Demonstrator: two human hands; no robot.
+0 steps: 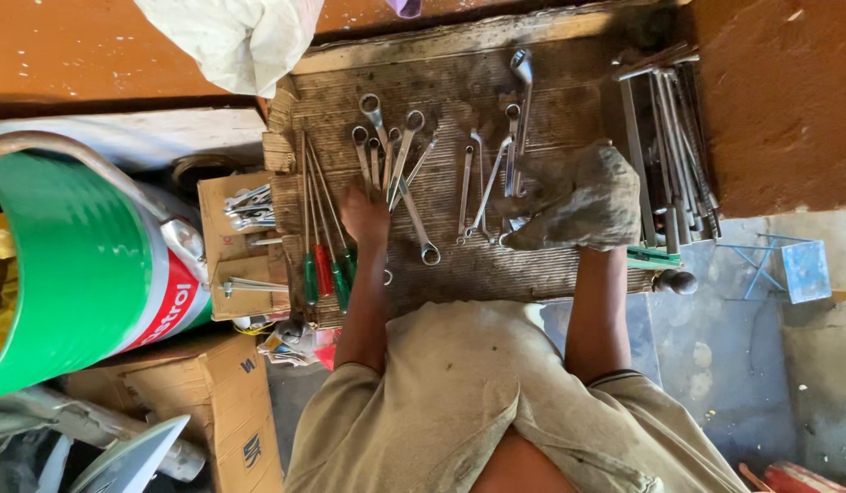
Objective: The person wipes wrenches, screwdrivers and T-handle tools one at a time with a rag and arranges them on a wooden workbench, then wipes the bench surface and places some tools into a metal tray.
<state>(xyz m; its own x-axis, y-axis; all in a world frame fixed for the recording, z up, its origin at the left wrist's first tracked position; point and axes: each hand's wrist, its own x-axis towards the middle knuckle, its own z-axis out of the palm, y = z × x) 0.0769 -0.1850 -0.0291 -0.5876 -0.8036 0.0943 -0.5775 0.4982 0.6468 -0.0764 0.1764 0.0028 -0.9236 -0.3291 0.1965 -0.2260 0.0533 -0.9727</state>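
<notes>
On the ribbed mat [532, 265] that covers the desk, rows of spanners lie side by side. The left hand [365, 212] is bare and rests palm down on the mat, its fingers spread over the lower ends of a fanned group of ring spanners [391, 151]; its grip is open and flat, holding nothing that can be seen, though the fingertips touch or nearly touch the steel. One long spanner [417, 228] runs out from under that hand toward the person. The right hand is hidden under a grey rag [578, 201], which it presses down on the mat; the grip is closed around the cloth, and a bit of metal shows at the rag's lower left edge, but whether it is held I cannot tell. Just left of the rag lies a second group of spanners [487, 183], with one big one [522, 82] pointing away from the person. Left of the bare hand, screwdrivers [323, 269] with red and green handles lie in a row, shafts pointing away. On the far right, a pile of long tools [669, 146] sits at the mat's edge. A green drum [67, 274] and cardboard boxes [231, 237] stand at the left.
</notes>
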